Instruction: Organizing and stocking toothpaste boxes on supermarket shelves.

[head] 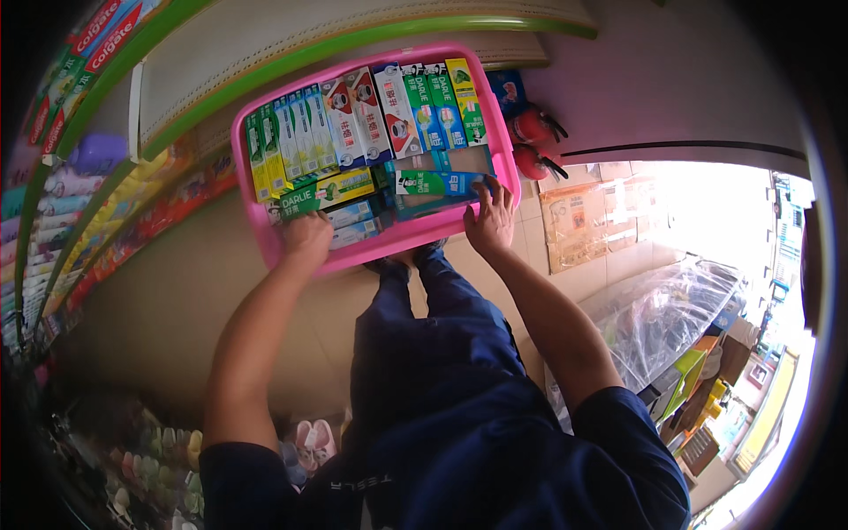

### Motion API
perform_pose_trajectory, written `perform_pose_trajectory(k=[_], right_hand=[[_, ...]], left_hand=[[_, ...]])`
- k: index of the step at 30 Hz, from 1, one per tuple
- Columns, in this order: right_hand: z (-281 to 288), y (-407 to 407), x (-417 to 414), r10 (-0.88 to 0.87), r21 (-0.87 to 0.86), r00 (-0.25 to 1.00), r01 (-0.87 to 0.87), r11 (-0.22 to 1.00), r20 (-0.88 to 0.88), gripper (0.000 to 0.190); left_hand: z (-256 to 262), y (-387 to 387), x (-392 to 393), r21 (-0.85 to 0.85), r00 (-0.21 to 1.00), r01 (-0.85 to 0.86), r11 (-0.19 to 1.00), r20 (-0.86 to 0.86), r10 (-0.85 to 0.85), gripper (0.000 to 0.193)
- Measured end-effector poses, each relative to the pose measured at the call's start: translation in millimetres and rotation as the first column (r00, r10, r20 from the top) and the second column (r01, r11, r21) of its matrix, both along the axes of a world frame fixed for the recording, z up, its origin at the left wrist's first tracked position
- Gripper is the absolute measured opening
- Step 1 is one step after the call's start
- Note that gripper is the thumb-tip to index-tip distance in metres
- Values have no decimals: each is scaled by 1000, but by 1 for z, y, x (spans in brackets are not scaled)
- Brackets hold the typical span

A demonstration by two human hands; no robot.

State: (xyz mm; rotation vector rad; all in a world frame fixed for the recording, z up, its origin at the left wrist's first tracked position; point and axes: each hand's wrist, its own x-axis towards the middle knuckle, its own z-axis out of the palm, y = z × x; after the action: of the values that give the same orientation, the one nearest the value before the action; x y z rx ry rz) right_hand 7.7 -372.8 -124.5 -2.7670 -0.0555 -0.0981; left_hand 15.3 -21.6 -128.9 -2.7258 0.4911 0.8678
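Observation:
A pink plastic basket (414, 237) full of toothpaste boxes lies before me, beside a shelf. My left hand (308, 235) is at its near left part, fingers at the end of a green and yellow Darlie toothpaste box (331, 190); whether they grip it is hard to tell. My right hand (490, 215) reaches over the near right rim, its fingertips on the blue end of another Darlie box (430, 183) that lies crosswise. Red and white toothpaste boxes (344, 122) and more green Darlie boxes (424, 109) stand in a row along the far side.
A green-edged shelf (371, 50) runs behind the basket. Two red fire extinguishers (533, 162) stand at its right. Packed shelves of goods (99, 218) line the left, slippers (315, 442) lie lower left, and a plastic-covered stack (669, 318) is at right.

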Motion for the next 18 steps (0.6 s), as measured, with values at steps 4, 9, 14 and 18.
perform_pose_trajectory(k=[4, 9, 14, 18], right_hand=[[-1, -3, -1, -17, 5, 1000, 17, 1000, 10, 54], [4, -3, -2, -18, 13, 1000, 18, 1000, 12, 54], [1, -6, -3, -2, 33, 1000, 2, 999, -4, 53], [0, -5, -3, 2, 44, 1000, -2, 999, -8, 52]], left_hand=[[-2, -8, -2, -41, 998, -67, 997, 16, 68, 64], [-8, 15, -19, -458, 962, -162, 874, 124, 243, 73], [7, 19, -9, -409, 968, -234, 882, -9, 253, 88], [43, 22, 8, -307, 974, -217, 927, -132, 184, 87]])
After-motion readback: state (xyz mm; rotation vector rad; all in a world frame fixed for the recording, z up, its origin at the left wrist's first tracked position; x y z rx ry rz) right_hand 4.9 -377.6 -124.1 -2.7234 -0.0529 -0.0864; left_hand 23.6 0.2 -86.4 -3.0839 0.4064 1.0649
